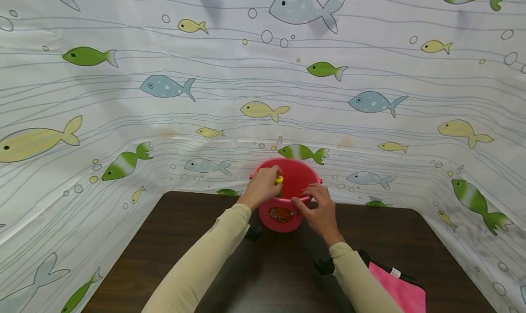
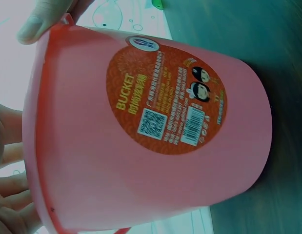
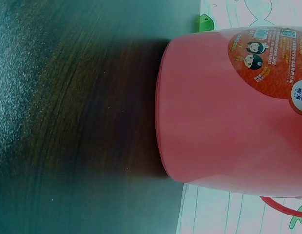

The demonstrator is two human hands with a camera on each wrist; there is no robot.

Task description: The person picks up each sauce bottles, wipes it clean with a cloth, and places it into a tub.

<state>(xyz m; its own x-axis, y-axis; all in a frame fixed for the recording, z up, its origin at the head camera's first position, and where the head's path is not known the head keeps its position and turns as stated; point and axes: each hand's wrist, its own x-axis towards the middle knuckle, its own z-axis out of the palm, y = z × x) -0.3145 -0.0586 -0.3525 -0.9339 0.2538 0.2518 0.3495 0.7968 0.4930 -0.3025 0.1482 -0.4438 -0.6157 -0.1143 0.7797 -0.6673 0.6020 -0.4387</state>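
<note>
A pink bucket [image 1: 267, 218] stands upright on the dark table, with an orange oval label [image 2: 165, 97] on its front. My left hand [image 1: 262, 186] is over the left front of its rim and holds a small yellow thing [image 1: 279, 179]. A bit of green shows just below that thing; its kind is hard to make out. My right hand [image 1: 322, 211] pinches the right front of the rim, thumb outside and fingers over the inner side. In the left wrist view a thumb [image 2: 31, 28] lies at the rim. The bucket's inside bottom is hidden.
A pink cloth-like item [image 1: 400, 289] with a black edge and a white tag lies at the right, partly behind the right sleeve. A white fish-patterned sheet [image 1: 230, 84] rises behind the bucket and along both sides. The dark wood table [image 1: 185, 221] lies beneath.
</note>
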